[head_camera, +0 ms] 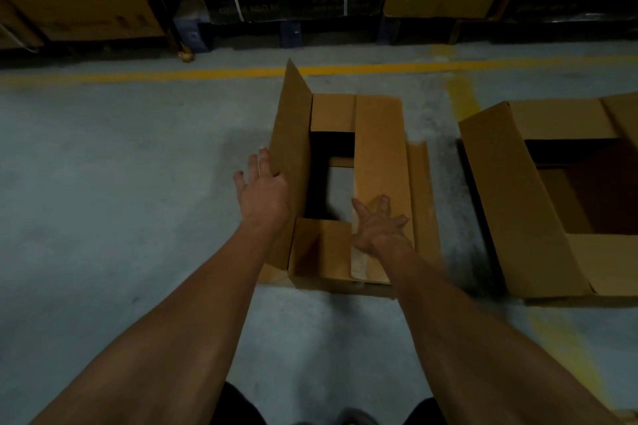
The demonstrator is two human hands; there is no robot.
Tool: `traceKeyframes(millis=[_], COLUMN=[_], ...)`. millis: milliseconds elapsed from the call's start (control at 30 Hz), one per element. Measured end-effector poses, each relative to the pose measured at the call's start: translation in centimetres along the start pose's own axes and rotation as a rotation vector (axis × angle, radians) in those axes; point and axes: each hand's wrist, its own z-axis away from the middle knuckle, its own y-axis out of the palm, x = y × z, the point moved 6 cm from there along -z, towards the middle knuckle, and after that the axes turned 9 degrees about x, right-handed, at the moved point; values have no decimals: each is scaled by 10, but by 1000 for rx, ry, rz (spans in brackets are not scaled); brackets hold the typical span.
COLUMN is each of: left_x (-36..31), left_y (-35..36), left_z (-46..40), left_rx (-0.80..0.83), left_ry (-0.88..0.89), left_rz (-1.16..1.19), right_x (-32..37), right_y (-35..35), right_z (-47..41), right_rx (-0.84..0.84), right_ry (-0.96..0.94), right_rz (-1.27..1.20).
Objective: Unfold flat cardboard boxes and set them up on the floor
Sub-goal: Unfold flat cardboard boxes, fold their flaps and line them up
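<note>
Under my right hand (378,226), fingers spread flat, the long flap (379,162) of the box (324,252) on the floor (121,183) folds down; my left hand (264,188), fingers straight, steadies the upright flap (293,134), probably to close next.

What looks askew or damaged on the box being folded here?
No damage shows. On the middle box, the left long flap stands upright against the left hand, while the right flap lies flat under the right hand.

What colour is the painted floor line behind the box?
Yellow floor line, clearest in the head view.
</note>
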Motion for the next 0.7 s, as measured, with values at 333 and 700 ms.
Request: traceKeyframes(millis=[333,700], left_x=[-8,-29], left_y=[100,115], left_z=[-10,-16], left_rx=[455,396], left_ry=[-206,-213], left_rz=[383,686], right_x=[6,8], right_y=[4,-6], right_z=[3,7], right_rx=[-7,-51], right_ry=[23,27], right_rz=[-20,-67])
